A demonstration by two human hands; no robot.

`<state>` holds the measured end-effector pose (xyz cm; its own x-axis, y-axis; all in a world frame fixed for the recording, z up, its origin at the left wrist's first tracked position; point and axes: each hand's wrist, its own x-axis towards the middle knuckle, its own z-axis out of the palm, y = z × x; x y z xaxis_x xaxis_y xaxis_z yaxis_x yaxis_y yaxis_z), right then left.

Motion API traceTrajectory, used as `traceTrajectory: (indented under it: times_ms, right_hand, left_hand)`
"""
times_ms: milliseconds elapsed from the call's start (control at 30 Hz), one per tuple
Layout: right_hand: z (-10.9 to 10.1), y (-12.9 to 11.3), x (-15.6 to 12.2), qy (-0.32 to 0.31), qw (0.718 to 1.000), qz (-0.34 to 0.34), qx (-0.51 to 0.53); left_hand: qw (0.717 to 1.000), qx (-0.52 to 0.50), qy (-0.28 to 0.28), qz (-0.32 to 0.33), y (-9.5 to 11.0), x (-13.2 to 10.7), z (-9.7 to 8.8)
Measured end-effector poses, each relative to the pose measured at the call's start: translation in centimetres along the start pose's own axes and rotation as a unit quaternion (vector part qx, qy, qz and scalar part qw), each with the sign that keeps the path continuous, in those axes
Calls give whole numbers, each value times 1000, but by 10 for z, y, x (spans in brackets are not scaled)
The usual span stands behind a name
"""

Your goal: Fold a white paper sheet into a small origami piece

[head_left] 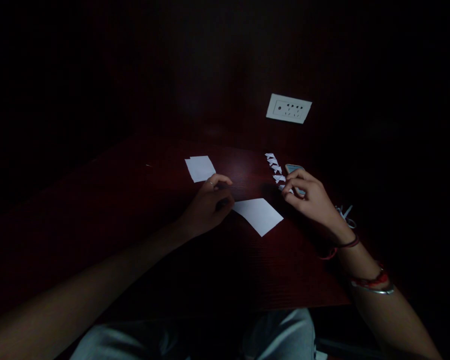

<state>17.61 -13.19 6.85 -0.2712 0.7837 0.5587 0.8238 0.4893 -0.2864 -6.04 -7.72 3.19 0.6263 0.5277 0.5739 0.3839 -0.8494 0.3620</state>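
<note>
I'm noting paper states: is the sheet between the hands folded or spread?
Spread, it seems: the white sheet by the left hand shows one broad face, no visible crease.

Your left arm [108,282] stretches long from the lower left, its wrist nearly straight, and your left hand [212,207] curves inward with the index finger apart from the thumb. Your right arm [392,312] slants up from the lower right, and your right hand [308,196] points inward, fingers bent toward the thumb.
</note>
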Motion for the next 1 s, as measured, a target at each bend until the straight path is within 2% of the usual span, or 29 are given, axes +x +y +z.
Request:
traceTrajectory:
  times_ms: [67,233,367,567,700,800,867,933,1000]
  right_hand:
    - [3,-5,0,6,1000,-9,8]
    - [26,-30,-1,-72,995,-62,-19]
    - [37,-40,-1,-62,995,-75,-33]
    - [37,-43,-2,-44,994,-93,-29]
    - [28,-41,-4,-35,995,-86,-27]
    - [20,-29,-3,6,999,-35,11]
    - [19,-17,-3,63,996,30,61]
    - [25,-6,-2,90,981,108,136]
    - [35,-1,-2,77,942,208,253]
  left_hand:
    - [1000,2,-4,1,0,-1,1]
    - [999,-11,-10,30,8,-3,5]
    - [999,-11,-4,40,10,-4,6]
    - [999,-12,-5,48,12,-4,5]
    - [999,3,-10,40,7,-2,-2]
    - [999,32,-9,25,-5,0,-9]
    - [998,51,23,-21,-14,1,-11]
    - [997,47,40,-54,-18,2,-9]
    - [997,30,33,-63,-17,1,-5]
